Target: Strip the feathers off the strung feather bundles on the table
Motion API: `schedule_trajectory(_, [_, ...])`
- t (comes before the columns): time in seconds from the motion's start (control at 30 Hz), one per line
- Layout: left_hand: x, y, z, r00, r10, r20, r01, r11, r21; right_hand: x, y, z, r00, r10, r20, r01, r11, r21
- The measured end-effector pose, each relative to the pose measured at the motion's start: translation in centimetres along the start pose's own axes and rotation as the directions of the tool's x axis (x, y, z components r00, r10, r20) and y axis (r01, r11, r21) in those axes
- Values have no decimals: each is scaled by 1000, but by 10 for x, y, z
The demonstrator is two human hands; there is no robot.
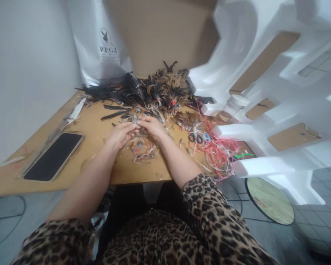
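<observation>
My left hand (121, 134) and my right hand (152, 127) meet over the near middle of the table, thumbs and forefingers pinched close together. Between their tips is a small greyish feather (134, 119), partly covered by the fingers. Beneath and just in front of them lies a pile of loose feather bits and clear scraps (143, 150). Beyond the hands, long black feathers (127, 90) are heaped next to bushy brown feather bundles (173, 86). A smaller brown bundle (191, 119) rests to the right of my right hand.
A phone (54, 156) lies at the left of the wooden table (99, 173). Pink string (219, 152) tangles at the right, beside several small rings (199, 138). White moulded foam (237, 44) overhangs that side near a lidded jar (235, 105). A white bag (102, 66) stands behind.
</observation>
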State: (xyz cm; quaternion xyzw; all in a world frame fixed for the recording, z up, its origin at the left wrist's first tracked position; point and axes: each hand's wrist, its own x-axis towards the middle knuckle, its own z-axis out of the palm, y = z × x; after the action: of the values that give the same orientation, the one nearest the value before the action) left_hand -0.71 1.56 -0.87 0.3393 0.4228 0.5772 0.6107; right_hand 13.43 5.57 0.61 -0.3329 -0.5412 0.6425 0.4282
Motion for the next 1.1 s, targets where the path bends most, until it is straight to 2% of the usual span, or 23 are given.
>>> schedule_trajectory(0.27, [1, -3, -1, 998, 45, -50, -37, 988, 147, 2, 2, 4, 999, -25, -44, 21, 996, -88])
schedule_trajectory(0.33, [2, -1, -2, 994, 73, -85, -61, 990, 130, 5, 3, 2, 996, -44, -77, 33, 990, -139])
schedule_trajectory(0.4, [3, 2, -4, 986, 97, -135, -88, 993, 73, 8, 4, -3, 988, -103, -117, 69, 961, -266])
schedule_trajectory(0.47, [4, 5, -6, 976, 118, -183, -119, 993, 6, 9, 3, -9, 977, -170, -126, 90, 874, -478])
schedule_trajectory(0.5, [4, 6, -7, 972, 127, -199, -133, 991, -21, 9, 3, -11, 975, -190, -112, 88, 799, -595])
schedule_trajectory(0.6, [5, 9, -9, 964, 134, -230, -151, 987, -61, 7, 1, -13, 982, -174, -68, 31, 512, -858])
schedule_trajectory(0.7, [4, 10, -8, 961, 124, -247, -144, 988, -62, 4, 0, -7, 989, -125, -76, -34, 309, -950])
schedule_trajectory(0.8, [3, 9, -7, 964, 111, -243, -131, 989, -66, 5, -2, 3, 993, -80, -88, -67, 232, -970])
schedule_trajectory(0.87, [3, 9, -7, 967, 101, -235, -122, 990, -76, 7, -3, 6, 994, -60, -90, -74, 232, -970])
schedule_trajectory(0.93, [4, 8, -7, 968, 96, -230, -118, 990, -81, 10, -5, 5, 994, -65, -86, -64, 284, -957])
schedule_trajectory(1.0, [4, 8, -7, 969, 92, -231, -114, 990, -81, 14, -6, 1, 995, -71, -69, -34, 407, -913])
schedule_trajectory(1.1, [4, 8, -6, 971, 82, -223, -103, 991, -84, 17, -7, -3, 998, -36, -58, -20, 668, -744])
